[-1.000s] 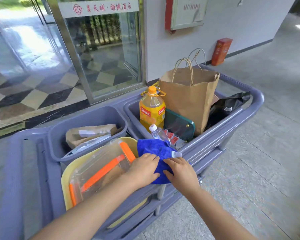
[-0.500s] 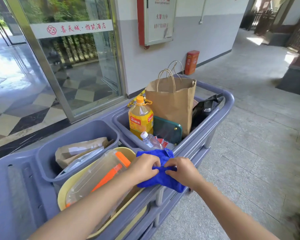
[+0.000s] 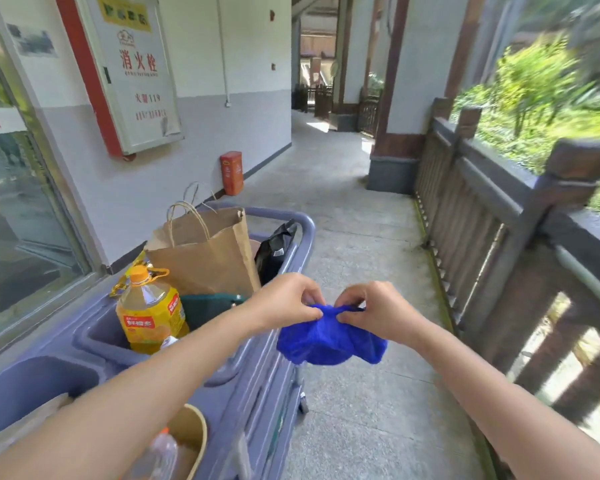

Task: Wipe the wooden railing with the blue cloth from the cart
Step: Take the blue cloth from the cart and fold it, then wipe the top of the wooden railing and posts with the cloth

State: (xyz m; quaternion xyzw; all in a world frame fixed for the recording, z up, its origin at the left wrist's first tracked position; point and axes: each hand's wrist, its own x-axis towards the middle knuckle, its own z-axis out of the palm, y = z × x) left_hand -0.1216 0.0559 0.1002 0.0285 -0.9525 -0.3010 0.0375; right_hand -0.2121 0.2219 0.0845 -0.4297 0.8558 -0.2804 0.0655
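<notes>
The blue cloth [image 3: 329, 341] hangs bunched in the air just right of the cart's edge, above the stone floor. My left hand [image 3: 284, 299] pinches its top edge on the left and my right hand [image 3: 374, 310] pinches it on the right, the fingertips close together. The grey cart [image 3: 257, 368] fills the lower left. The dark wooden railing [image 3: 492, 188] runs along the right side of the walkway, an arm's length or more to the right of the cloth.
The cart holds a yellow oil bottle [image 3: 149, 313], a brown paper bag [image 3: 208, 254], a black bag [image 3: 274, 247] and a plastic container. A red box [image 3: 231, 173] stands by the left wall. A pillar base [image 3: 392, 171] stands ahead at the railing's far end.
Both hands lifted the blue cloth off the cart and carried it right, past the cart's edge. The view swung right and up, bringing the railing into sight.
</notes>
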